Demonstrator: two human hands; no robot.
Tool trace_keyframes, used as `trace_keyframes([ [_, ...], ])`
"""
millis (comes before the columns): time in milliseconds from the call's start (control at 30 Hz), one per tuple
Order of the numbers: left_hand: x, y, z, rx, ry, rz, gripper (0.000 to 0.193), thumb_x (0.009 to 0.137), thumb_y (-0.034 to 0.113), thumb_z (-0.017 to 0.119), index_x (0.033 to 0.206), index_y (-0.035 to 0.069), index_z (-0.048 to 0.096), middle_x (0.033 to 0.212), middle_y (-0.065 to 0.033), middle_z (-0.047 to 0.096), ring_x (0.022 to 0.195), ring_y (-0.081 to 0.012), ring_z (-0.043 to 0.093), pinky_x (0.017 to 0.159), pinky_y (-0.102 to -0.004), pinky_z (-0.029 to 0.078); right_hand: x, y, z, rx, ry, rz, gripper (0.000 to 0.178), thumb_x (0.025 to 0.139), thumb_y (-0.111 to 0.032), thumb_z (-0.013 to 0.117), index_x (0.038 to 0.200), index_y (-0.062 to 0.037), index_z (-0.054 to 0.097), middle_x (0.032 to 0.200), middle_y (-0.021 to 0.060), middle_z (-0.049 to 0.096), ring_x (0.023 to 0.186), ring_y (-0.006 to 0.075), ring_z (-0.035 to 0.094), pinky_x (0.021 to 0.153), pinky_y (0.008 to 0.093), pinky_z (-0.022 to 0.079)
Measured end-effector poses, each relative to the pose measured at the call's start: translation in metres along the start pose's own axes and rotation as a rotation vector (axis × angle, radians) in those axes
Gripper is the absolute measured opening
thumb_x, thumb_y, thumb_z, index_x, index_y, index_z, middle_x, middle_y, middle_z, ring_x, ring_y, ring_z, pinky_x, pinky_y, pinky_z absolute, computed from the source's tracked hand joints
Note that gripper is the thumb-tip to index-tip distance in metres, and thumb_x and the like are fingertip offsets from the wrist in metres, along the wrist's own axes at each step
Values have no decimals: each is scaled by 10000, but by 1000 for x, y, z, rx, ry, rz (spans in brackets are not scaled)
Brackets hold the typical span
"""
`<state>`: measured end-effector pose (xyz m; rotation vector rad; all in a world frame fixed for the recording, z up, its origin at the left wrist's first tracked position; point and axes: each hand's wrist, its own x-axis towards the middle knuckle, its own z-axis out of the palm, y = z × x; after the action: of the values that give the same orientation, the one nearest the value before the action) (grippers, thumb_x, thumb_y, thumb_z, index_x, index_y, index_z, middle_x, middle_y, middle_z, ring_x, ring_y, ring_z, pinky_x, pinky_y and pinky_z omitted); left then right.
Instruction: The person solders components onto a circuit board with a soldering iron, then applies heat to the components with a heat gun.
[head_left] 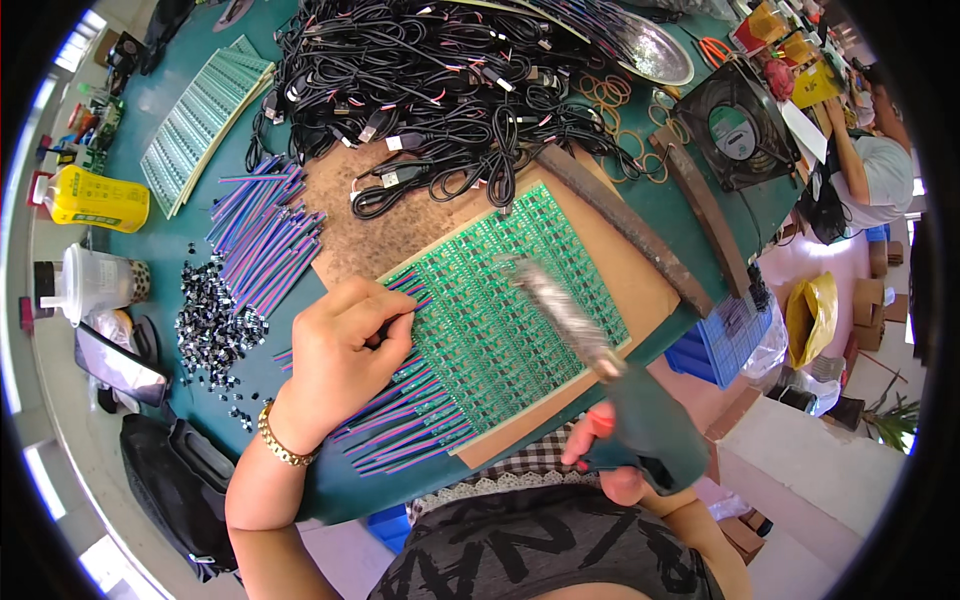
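A green panel of many small circuit boards (530, 320) lies on brown cardboard in front of me. My left hand (345, 345) rests at its left edge, thumb and fingers pinched together on a thin coloured wire (403, 282); the fingers partly cover it. More coloured wires (405, 425) line the panel's left edge below that hand. My right hand (622, 486) grips a dark green soldering gun (655, 425) with a red trigger, a finger beside the trigger. The gun's metal barrel points up and left over the panel, its tip blurred. Whether the tip touches the panel I cannot tell.
Black cables (430, 80) heap along the far side. Loose wires (265, 235) and small black parts (215, 315) lie at left, below stacked panels (205, 120). Metal bars (630, 230) and a fan (740, 125) stand right. Another person (870, 175) sits at far right.
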<state>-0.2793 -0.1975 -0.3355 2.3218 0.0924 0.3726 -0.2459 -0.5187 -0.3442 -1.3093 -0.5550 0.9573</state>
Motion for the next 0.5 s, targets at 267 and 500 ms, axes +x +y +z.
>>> trace_keyframes([
  [267,9,9,-25,101,-103,46,112,765,-8,688,876,7,687,789,-86,635,620,-165,604,554,-269,485,-3,-12,3,-147,226,-112,366,876,-175,580,1180,9,493,873,120,580,735,190,594,650,324,478],
  [500,21,-35,-48,565,220,-167,94,813,32,629,902,29,658,841,-124,589,740,-318,610,648,-384,497,-14,9,5,4,330,-177,443,862,-138,604,1284,-59,494,987,122,550,734,194,597,618,333,484],
])
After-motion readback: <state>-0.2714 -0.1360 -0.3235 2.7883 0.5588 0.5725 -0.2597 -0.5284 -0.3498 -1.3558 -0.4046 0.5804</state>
